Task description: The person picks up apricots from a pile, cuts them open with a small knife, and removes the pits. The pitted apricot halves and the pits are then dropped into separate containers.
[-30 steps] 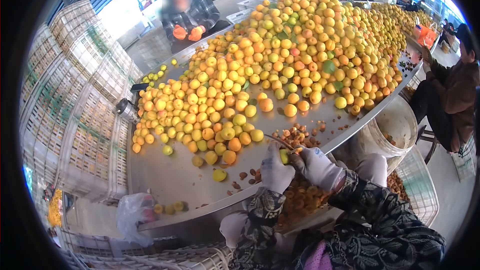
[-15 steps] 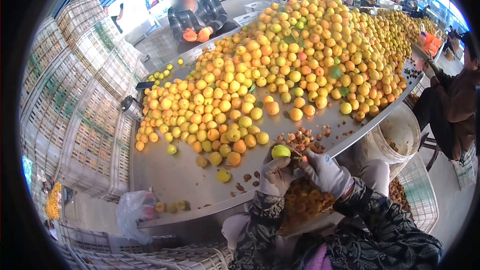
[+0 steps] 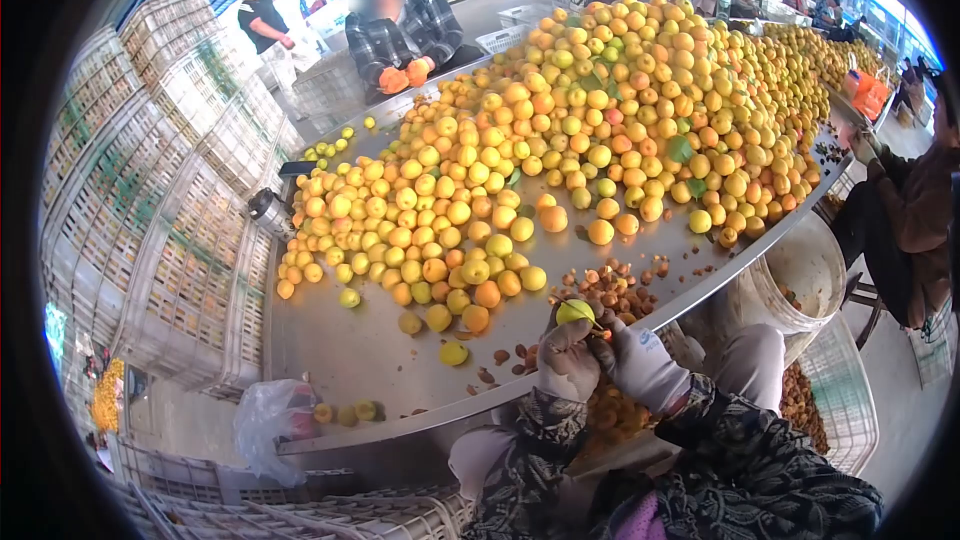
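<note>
A yellow-green apricot (image 3: 574, 311) is pinched in the gloved fingers of my left hand (image 3: 567, 362), just over the near rim of the metal table (image 3: 345, 360). My right hand (image 3: 645, 368), also gloved, is closed right beside the fruit. A small reddish bit shows at its fingertips, but what it grips is too small to make out. Behind both hands lies a heap of brown apricot pits (image 3: 612, 292) on the table. Below my wrists, opened apricots (image 3: 612, 412) fill a container, partly hidden by my arms.
A large mound of apricots (image 3: 620, 110) covers the table. White buckets (image 3: 800, 275) and a crate (image 3: 845, 410) stand to the right. Stacked crates (image 3: 170, 260) rise on the left, near a plastic bag (image 3: 268, 430). A co-worker in orange gloves (image 3: 405, 75) sits across; others work farther back.
My hands have drawn closer together around the apricot, which has turned in my left fingers. At the back left, a standing person has come more fully into view.
</note>
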### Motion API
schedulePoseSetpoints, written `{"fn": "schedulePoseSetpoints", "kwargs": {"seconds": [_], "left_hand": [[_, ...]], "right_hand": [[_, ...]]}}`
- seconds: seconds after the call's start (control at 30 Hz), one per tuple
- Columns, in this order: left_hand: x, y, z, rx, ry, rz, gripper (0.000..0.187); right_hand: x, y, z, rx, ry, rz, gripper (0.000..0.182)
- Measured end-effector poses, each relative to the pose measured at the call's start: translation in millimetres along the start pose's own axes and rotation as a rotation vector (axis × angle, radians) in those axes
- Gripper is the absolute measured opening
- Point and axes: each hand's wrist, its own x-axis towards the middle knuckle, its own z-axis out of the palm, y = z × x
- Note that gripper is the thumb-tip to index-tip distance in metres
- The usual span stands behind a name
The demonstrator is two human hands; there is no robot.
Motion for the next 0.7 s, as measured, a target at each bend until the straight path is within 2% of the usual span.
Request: {"fn": "schedulePoseSetpoints", "kwargs": {"seconds": [0.03, 0.1, 0.17, 0.23, 0.3, 0.33, 0.4, 0.43, 0.5, 0.53, 0.6, 0.63, 0.7], "left_hand": [[4, -4, -6, 0.001, 0.0, 0.003, 0.033], [12, -16, -26, 0.29, -0.133, 0.235, 0.036], [5, -8, -12, 0.266, -0.177, 0.215, 0.035], [-3, 3, 10, 0.247, -0.231, 0.193, 0.035], [-9, 9, 27, -0.09, -0.255, 0.032, 0.034], [-5, 7, 19, -0.094, -0.257, 0.031, 0.034], [6, 4, -1, 0.137, -0.398, 0.137, 0.038], [7, 5, -4, 0.134, -0.392, 0.137, 0.038], [11, 13, -6, 0.319, -0.462, 0.3, 0.043], [8, 21, -2, 0.318, -0.457, 0.298, 0.043], [2, 40, 8, 0.103, -0.422, -0.016, 0.048], [3, 45, 8, 0.101, -0.421, -0.014, 0.048], [4, 54, 9, 0.586, -0.377, 0.098, 0.052]], "right_hand": [[0, -1, -1, 0.032, -0.007, 0.021, 0.036], [3, -7, -14, 0.066, -0.067, 0.05, 0.036], [3, -3, -16, 0.101, -0.119, 0.079, 0.035], [4, 14, -9, 0.264, -0.015, -0.042, 0.033], [2, -4, -17, 0.343, 0.044, -0.034, 0.032], [0, -11, -21, 0.422, 0.094, -0.026, 0.031], [-3, -10, -26, 0.296, 0.062, -0.018, 0.03], [-4, -9, -27, 0.175, 0.029, -0.011, 0.029], [-3, -11, -37, 0.156, -0.033, -0.014, 0.031], [-3, -13, -42, 0.137, -0.087, -0.015, 0.034], [-2, -22, -52, 0.109, -0.135, 0.003, 0.034], [-2, -24, -55, 0.083, -0.181, 0.021, 0.034], [-5, -16, -47, 0.118, -0.168, 0.007, 0.034]]}}
